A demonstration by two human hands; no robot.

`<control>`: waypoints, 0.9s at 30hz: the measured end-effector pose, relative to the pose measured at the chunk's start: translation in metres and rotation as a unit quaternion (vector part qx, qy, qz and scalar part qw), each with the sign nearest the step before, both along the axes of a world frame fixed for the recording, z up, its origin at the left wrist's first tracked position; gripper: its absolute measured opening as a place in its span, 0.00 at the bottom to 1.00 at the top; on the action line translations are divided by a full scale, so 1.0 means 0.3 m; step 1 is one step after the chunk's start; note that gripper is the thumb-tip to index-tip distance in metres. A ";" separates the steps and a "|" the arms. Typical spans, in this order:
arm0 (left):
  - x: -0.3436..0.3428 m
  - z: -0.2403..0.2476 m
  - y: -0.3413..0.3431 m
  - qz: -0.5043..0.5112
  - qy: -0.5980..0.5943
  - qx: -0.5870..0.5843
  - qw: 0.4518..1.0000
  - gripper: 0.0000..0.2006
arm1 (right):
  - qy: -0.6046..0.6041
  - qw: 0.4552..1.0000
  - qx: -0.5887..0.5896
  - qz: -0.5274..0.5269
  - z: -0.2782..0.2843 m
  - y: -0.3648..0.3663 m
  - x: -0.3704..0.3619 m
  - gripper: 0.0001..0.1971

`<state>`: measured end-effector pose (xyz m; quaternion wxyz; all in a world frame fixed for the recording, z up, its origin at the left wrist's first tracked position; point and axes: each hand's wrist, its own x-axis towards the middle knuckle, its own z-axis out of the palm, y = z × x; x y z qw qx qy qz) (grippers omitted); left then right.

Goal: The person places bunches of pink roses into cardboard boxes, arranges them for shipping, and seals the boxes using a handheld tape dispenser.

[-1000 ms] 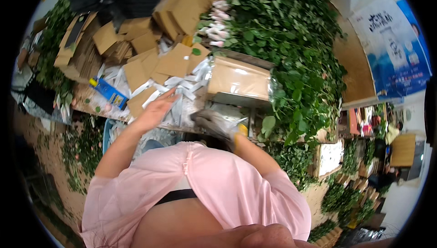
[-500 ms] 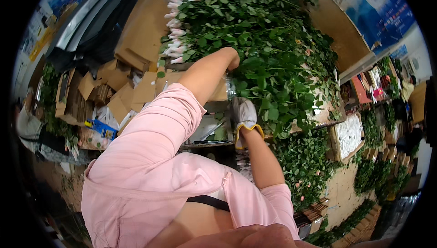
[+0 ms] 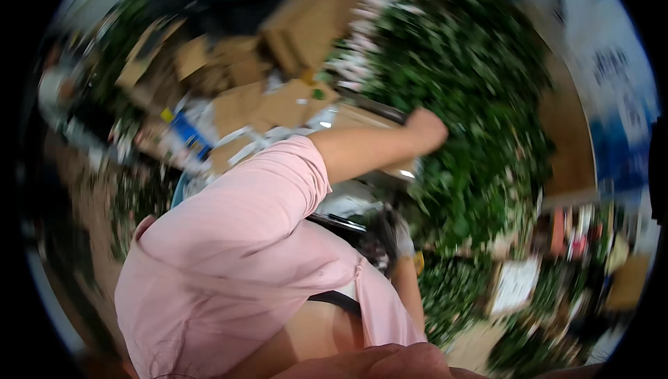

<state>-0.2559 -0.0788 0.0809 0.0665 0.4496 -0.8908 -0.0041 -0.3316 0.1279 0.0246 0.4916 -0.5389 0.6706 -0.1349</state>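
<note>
A wide heap of leafy flower stems (image 3: 480, 122), which look like roses, spreads over the bench in front of me. Pale pink wrapped heads (image 3: 358, 38) line its far left side. My bare left hand (image 3: 428, 132) is at the heap's left edge, bent inward against the leaves; its fingers are hidden and smeared. Nearer my body is my right hand (image 3: 398, 233) in a white and dark work glove with a yellow cuff. It sits low beside the front left corner of the leaves, blurred, so its grip does not show.
Torn cardboard boxes (image 3: 229, 59) and loose flaps pile up on the left, with a blue and yellow package (image 3: 189, 134) among them. A dark slim object (image 3: 339, 222) lies along the bench's front edge. To the right stands a white-topped box (image 3: 513, 286). Another person (image 3: 62, 94) is at far left.
The whole view has swung, so the heap and boxes sit farther right. My right hand has drawn back from the leaves toward my body. My left hand remains by the stems.
</note>
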 end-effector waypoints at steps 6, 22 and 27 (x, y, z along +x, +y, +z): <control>0.584 -0.079 0.394 -0.155 0.355 -0.142 0.911 0.09 | -0.089 0.962 -0.119 0.227 0.014 -0.034 0.231 0.15; 1.563 -0.430 0.774 0.287 0.689 0.333 0.577 0.26 | -0.305 0.924 0.024 0.231 -0.025 -0.234 1.475 0.13; 1.478 -0.348 0.704 0.502 0.667 0.308 0.457 0.21 | -0.399 0.858 0.289 0.149 -0.185 -0.138 1.223 0.07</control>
